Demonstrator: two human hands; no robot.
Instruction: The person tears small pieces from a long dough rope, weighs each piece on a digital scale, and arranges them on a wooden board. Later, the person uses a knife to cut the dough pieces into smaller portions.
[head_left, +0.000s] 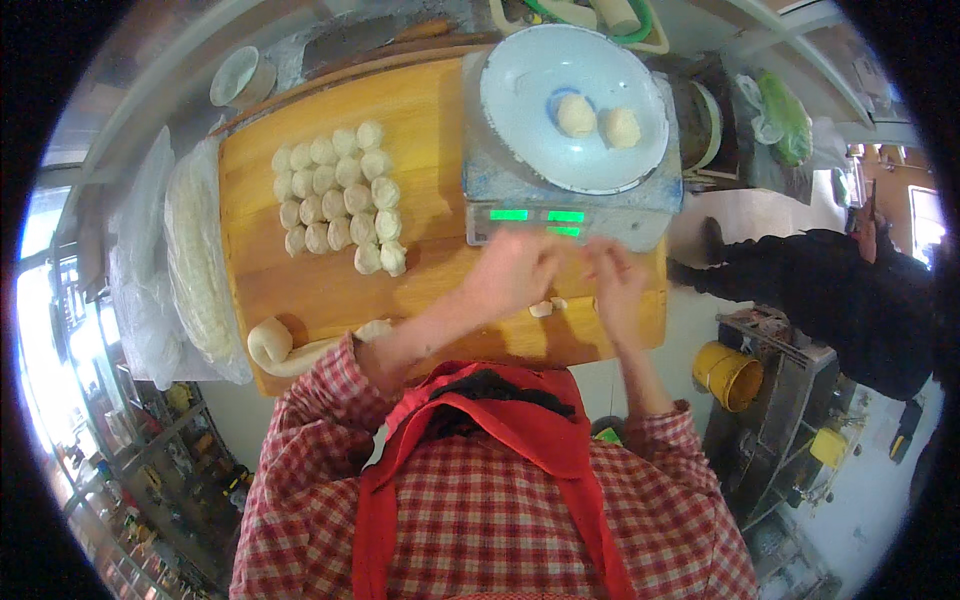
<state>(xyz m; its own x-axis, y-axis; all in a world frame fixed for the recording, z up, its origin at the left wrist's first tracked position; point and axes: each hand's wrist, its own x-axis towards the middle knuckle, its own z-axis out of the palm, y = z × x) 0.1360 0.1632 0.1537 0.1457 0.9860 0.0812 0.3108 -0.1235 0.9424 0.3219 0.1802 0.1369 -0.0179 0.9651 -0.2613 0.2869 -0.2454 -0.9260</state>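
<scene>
My left hand (517, 271) and my right hand (616, 279) are close together at the front of a digital scale (634, 225). Both are blurred by motion, and whether anything is between the fingers cannot be made out. On the scale sits a white enamel basin (540, 154) with two dough lumps (576, 116) in it. Small dough scraps (540, 308) lie on the wooden board (431, 289) below my hands. Several dough balls (358, 197) stand in rows on the board's left half. A thick dough rope (270, 343), curled at its end, lies along the near edge, partly hidden by my left forearm.
Clear plastic bags (206, 255) lie along the board's left side. A pale bowl (238, 75) stands beyond the far left corner. To the right are a person in dark clothes (840, 300), a yellow bucket (727, 375) and a metal stand (787, 405).
</scene>
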